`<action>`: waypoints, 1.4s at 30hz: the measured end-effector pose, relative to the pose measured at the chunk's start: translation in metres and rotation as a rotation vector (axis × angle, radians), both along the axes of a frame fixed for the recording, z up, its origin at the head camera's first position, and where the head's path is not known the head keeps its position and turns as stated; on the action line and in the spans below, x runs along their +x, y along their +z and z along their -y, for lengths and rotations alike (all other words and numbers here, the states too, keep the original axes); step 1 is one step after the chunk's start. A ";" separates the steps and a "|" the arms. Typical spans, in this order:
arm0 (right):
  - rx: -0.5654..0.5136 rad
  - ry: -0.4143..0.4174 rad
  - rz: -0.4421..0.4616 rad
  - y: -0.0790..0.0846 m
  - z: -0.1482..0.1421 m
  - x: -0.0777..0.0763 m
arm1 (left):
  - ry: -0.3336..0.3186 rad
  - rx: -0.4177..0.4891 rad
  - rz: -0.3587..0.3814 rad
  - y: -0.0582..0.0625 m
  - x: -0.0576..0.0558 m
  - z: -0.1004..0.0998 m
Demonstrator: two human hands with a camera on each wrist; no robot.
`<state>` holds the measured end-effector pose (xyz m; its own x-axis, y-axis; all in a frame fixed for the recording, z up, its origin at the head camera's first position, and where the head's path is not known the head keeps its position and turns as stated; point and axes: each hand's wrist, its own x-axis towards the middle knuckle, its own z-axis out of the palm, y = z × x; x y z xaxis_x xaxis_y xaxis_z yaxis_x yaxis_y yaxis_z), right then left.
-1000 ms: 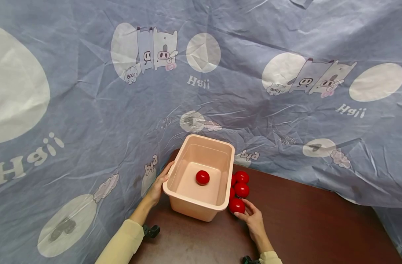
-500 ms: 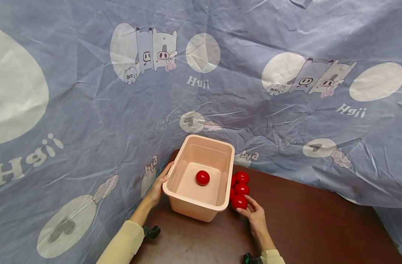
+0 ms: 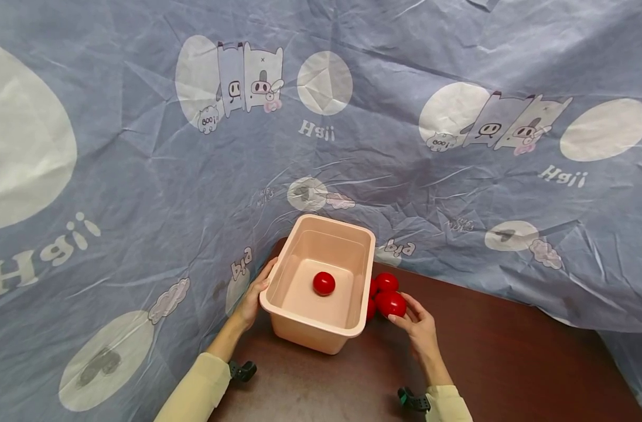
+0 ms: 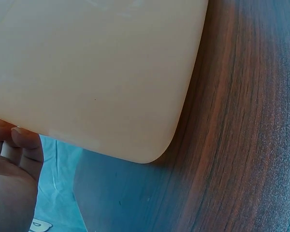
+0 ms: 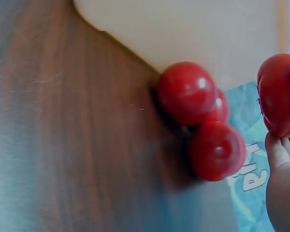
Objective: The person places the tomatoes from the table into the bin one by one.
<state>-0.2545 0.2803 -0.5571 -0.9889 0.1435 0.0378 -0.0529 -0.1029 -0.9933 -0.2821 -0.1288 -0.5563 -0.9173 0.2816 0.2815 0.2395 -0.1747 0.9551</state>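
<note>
A pale pink plastic bin (image 3: 305,337) stands on the table with one red tomato (image 3: 323,283) on its floor. My left hand (image 3: 251,300) holds the bin's left side near the rim; in the left wrist view its curled fingertips (image 4: 25,137) meet the bin's edge. My right hand (image 3: 421,329) grips another tomato (image 3: 391,305) between thumb and fingers, just right of the bin. The right wrist view shows small green stem bits on this held tomato (image 5: 279,96), apart from a cluster of tomatoes (image 5: 216,152) beside the bin. In the head view it overlaps part of that cluster.
The dark brown wooden table (image 3: 500,357) extends to the right and toward me. A blue-grey printed sheet (image 3: 405,193) hangs behind and along the left, close to the bin. Black bands (image 3: 242,370) are on both wrists.
My right hand has moved away from me and slightly right, bringing the gripped tomato up from the near end of the cluster. The left hand and bin stay put.
</note>
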 end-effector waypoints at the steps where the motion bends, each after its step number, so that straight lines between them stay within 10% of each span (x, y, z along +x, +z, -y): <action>1: -0.002 0.000 -0.013 0.003 -0.001 -0.001 | 0.000 -0.002 -0.001 0.000 0.000 0.000; 26: -0.067 0.090 -0.166 0.061 0.027 -0.013 | 0.008 -0.005 0.008 -0.002 0.000 0.001; 42: -0.047 0.151 -0.169 0.071 0.052 -0.020 | -0.006 -0.013 0.017 0.000 0.000 0.002</action>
<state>-0.2748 0.2280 -0.4860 -0.9795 -0.0002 0.2014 -0.1984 -0.1687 -0.9655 -0.2821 -0.1304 -0.5566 -0.9202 0.2904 0.2625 0.2225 -0.1637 0.9611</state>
